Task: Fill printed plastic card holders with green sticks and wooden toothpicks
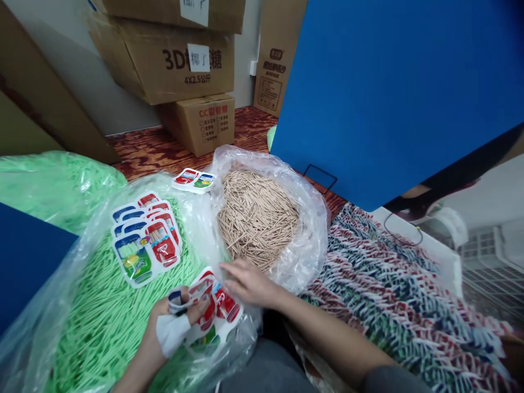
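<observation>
My left hand [174,322], with white wrapping and a dark band on its fingers, grips a printed double packet [227,308] with red cola-can and green drink-can pictures. The fingers of my right hand [249,284] are stretched out and apart beside this packet's top edge, near the thin brown sticks [257,215] in a clear plastic bag [313,218]. Whether they touch the packet I cannot tell. Under my left hand lies a larger open bag of thin green sticks [94,322]. Several overlapping packets [145,240] rest on those sticks, and another small stack [193,180] sits between the bags.
Cardboard boxes [184,65] are stacked at the back. A blue panel [388,98] stands at the right, and another blue surface [28,262] edges in at left. Many packets lie in dense rows [380,300] at right, near a grey plastic crate [487,262].
</observation>
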